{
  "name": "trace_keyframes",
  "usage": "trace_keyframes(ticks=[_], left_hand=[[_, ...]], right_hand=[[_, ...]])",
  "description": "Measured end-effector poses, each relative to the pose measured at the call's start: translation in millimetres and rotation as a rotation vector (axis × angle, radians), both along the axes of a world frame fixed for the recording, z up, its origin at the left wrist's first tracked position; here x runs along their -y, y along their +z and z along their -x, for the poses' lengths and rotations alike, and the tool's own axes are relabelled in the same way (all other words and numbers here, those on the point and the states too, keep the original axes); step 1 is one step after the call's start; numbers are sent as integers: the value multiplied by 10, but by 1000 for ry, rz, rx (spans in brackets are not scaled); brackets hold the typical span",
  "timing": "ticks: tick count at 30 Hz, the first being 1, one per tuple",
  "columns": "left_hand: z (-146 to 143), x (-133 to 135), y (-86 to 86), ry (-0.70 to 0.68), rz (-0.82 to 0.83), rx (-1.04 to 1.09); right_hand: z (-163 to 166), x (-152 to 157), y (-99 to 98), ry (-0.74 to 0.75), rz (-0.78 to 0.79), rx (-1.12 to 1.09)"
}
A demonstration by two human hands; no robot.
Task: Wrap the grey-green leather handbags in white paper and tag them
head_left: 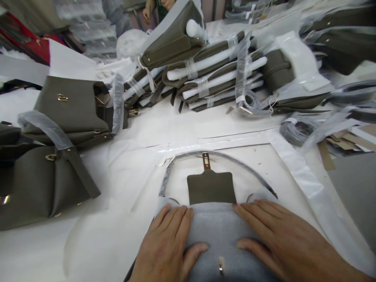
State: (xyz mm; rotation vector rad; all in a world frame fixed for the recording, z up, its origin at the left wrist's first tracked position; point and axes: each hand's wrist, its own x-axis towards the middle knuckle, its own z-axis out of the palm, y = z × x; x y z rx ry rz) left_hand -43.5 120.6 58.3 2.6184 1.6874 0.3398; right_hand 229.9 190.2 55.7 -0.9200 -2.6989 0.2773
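Observation:
A handbag lies flat at the near edge of the table, its front covered by a thin grey-white protective sheet (212, 227). My left hand (167, 243) presses flat on the sheet's left side, fingers stretched toward its upper edge. On the right side my right hand (273, 235) rests the same way, fingers extended, thumb pointing inward. Between them an olive flap (211, 188) with a metal-tipped tab (206, 160) extends beyond the sheet. A plastic-wrapped strap (223, 155) arches around the flap. Below, a small gold clasp (221, 266) pokes through the sheet.
Olive handbags (70, 102) with wrapped handles stand at the left. Across the back lie stacked bag parts with white foam rolls (202, 64). Coiled wrapped straps (296, 127) and cardboard scraps (346, 141) are at the right. Another person's hand (147, 13) shows at the top.

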Motion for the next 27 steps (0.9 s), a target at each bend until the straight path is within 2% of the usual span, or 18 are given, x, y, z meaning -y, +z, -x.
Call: trace_keyframes(ticks=[4, 7, 14, 23, 27], left_hand=[[19, -47, 158, 14, 142, 152], [29, -66, 205, 17, 198, 161], [37, -41, 119, 13, 164, 128], [-38, -108, -62, 34, 217, -49], [-126, -46, -22, 44, 35, -55]], right_hand=[[43, -16, 134, -29, 62, -8], [64, -47, 177, -3, 80, 8], [62, -133, 102, 71, 61, 82], [144, -188, -168, 45, 85, 225], [138, -164, -208, 44, 41, 213]])
